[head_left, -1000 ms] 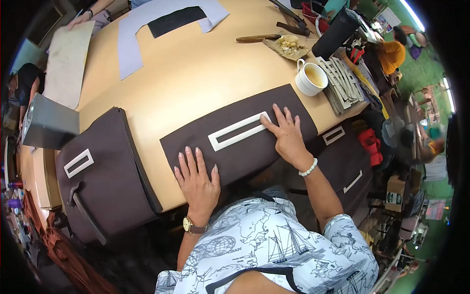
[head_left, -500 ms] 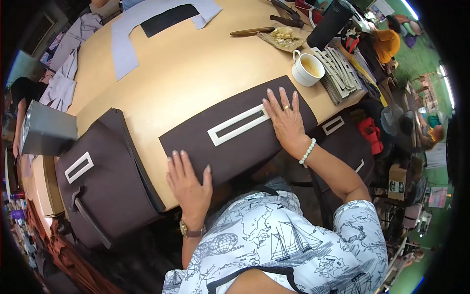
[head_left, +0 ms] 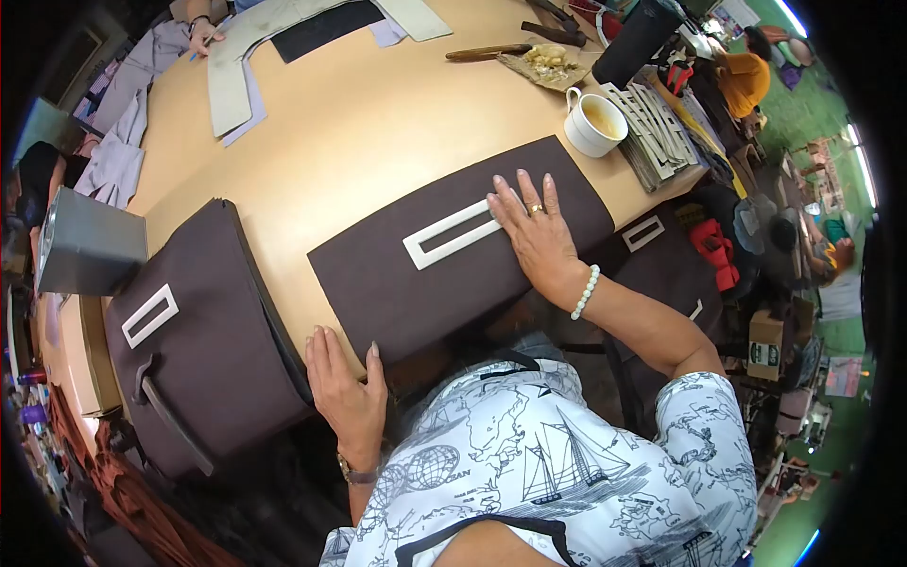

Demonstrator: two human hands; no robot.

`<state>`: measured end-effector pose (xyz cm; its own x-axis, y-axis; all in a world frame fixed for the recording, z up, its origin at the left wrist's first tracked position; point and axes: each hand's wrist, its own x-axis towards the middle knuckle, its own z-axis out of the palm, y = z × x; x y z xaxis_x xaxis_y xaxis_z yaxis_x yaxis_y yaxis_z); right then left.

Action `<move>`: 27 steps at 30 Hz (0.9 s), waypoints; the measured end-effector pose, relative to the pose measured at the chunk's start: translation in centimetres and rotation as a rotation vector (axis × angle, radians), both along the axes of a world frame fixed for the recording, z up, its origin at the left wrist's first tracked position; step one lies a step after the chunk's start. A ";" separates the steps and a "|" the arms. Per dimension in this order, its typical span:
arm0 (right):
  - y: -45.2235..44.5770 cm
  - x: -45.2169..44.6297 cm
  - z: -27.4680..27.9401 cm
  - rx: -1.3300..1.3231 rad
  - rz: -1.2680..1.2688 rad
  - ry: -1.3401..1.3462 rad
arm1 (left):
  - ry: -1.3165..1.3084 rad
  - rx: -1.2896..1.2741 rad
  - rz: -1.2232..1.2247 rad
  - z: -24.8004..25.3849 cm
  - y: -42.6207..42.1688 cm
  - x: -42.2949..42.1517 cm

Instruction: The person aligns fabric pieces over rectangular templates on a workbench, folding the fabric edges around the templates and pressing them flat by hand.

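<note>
A dark brown panel (head_left: 425,312) lies over the table's front edge, with a white rectangular frame (head_left: 452,234) on it. Flat on the panel, my right hand (head_left: 540,227) has its fingers spread and covers the right end of the white frame. My left hand (head_left: 347,392) is open at the table edge, by the panel's lower left corner, fingers on the wood and thumb near the panel. To the left lies a stack of dark brown panels (head_left: 213,321), bearing another white frame (head_left: 149,316) and a hammer (head_left: 170,416).
A white cup (head_left: 595,125) of drink stands behind the panel, beside a pile of pale strips (head_left: 652,137). A metal box (head_left: 90,244) is at the left. Across the table (head_left: 312,142), a co-worker's hand (head_left: 204,36) is near a pale template (head_left: 230,80).
My left hand has slid left off the panel to the table edge. My right hand has shifted slightly left over the white frame. The co-worker's pale template now lies over the grey piece.
</note>
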<state>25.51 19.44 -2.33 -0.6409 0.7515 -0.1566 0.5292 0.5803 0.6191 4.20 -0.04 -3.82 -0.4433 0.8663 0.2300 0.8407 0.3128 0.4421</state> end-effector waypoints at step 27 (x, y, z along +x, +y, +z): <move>0.6 1.4 0.9 -0.469 0.137 1.166 | 0.008 0.112 0.099 -0.7 0.4 1.9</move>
